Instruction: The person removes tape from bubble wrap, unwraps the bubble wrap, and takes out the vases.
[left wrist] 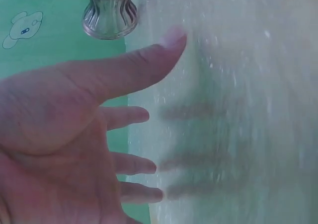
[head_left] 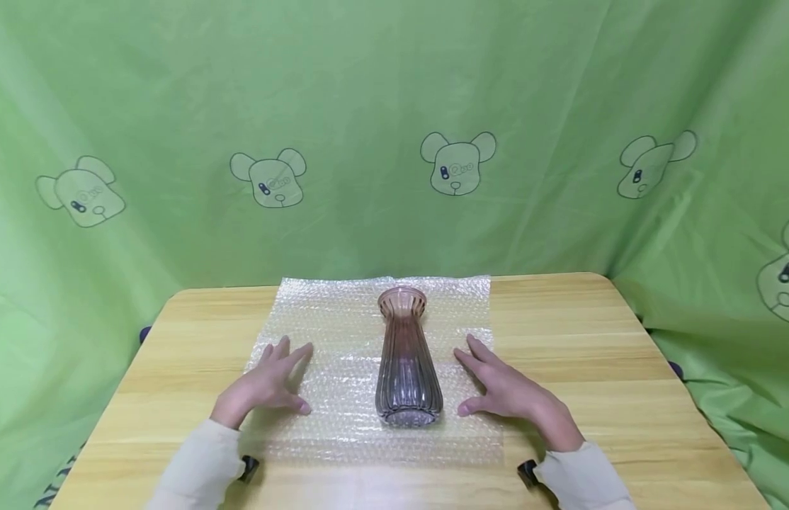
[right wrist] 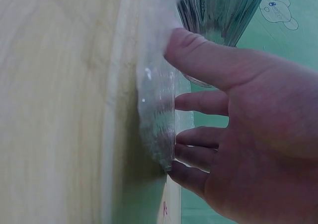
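Note:
A ribbed glass vase (head_left: 409, 361), pinkish at the mouth and smoky grey at the base, lies on a sheet of bubble wrap (head_left: 343, 425). Its base faces me and its mouth points away. To the vase's left, my left hand (head_left: 267, 382) spreads its fingers low over the wrap, apart from the glass. My right hand (head_left: 512, 389) is on the other side, fingers extended near the wrap's right edge. In the right wrist view its fingertips (right wrist: 181, 172) meet that edge; whether they press on it is unclear. The vase's flared mouth (left wrist: 110, 28) shows in the left wrist view.
Under the wrap is a light wooden table (head_left: 579, 326) with rounded far corners. A green curtain (head_left: 369, 85) printed with bear heads hangs behind it and at both sides. Dark bands (head_left: 248, 469) show by the sleeves.

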The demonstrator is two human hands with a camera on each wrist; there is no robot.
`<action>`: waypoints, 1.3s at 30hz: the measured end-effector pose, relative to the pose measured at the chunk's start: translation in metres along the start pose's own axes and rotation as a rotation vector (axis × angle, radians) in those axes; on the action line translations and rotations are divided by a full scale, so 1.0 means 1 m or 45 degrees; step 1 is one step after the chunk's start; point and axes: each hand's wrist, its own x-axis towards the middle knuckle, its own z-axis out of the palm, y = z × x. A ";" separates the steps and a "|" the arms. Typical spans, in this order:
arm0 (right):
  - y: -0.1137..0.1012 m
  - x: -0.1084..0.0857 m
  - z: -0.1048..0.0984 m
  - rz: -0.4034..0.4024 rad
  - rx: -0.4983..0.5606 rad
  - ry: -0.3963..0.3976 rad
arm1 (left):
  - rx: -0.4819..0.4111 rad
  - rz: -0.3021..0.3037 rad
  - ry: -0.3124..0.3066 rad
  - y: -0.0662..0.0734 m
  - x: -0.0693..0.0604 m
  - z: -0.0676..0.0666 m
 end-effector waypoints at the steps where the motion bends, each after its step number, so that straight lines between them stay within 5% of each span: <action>1: 0.000 0.000 0.000 -0.001 0.002 0.000 | 0.014 -0.021 -0.009 0.001 0.002 0.001; 19: 0.002 -0.003 0.004 -0.012 0.017 0.001 | -0.044 -0.208 -0.034 0.015 0.014 0.008; 31: 0.005 0.000 0.002 0.001 -0.007 0.002 | -0.072 -0.071 0.048 0.020 0.013 0.007; 39: 0.006 0.000 0.002 0.022 0.011 0.005 | -0.312 0.120 0.251 0.037 0.027 0.012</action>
